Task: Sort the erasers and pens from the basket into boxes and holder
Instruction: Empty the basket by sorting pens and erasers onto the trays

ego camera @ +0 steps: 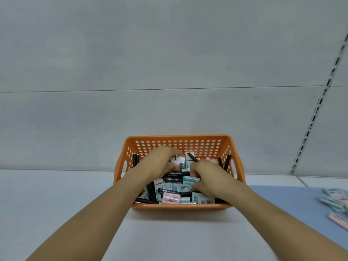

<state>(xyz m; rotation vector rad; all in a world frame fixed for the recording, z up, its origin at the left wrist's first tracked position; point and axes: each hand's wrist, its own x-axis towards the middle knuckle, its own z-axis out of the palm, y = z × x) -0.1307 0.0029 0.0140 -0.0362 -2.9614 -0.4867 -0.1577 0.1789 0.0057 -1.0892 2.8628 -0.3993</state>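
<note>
Left hand (pixel 160 162): fingers curled down, pinching white erasers (pixel 178 160) at the basket's far side. Right hand (pixel 208 178): fingers curled round a teal-sleeved eraser (pixel 190 181). Both inside the orange basket (pixel 180 206) among black pens (pixel 173 175). Pink eraser (pixel 171 197) shows print, unreadable; one barcode visible. Basket on white surface (pixel 56 194); more erasers (pixel 337 202) lie far right on a blue mat (pixel 282 200).

arms: both bare, stretched forward, converging
left hand (pixel 160 162): fingers curled, gripping small items
right hand (pixel 207 178): fingers curled, pinching
</note>
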